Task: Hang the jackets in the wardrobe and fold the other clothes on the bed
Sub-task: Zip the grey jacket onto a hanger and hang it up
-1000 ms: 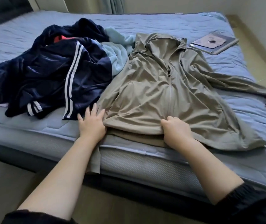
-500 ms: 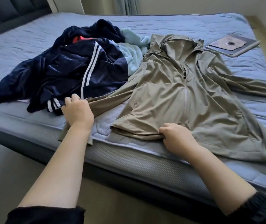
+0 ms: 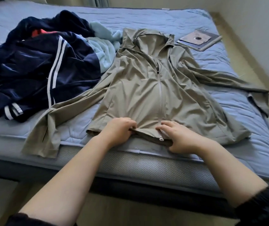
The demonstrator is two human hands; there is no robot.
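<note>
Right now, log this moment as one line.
item: olive zip-up jacket spread on blue quilted bed | left hand: pinching hem | right hand: pinching hem | status: not yet hung

Gripping olive jacket (image 3: pixel 138 92) hem at near bed (image 3: pixel 179 18) edge with left hand (image 3: pixel 119 129) and right hand (image 3: pixel 179 137), either side of zipper (image 3: pixel 160 95).

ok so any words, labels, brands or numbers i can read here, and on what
No readable text anywhere.
On the flat case: round mark only, no letters.
On the white tag on the bed: too small to read.
On the olive jacket: no print visible.
</note>
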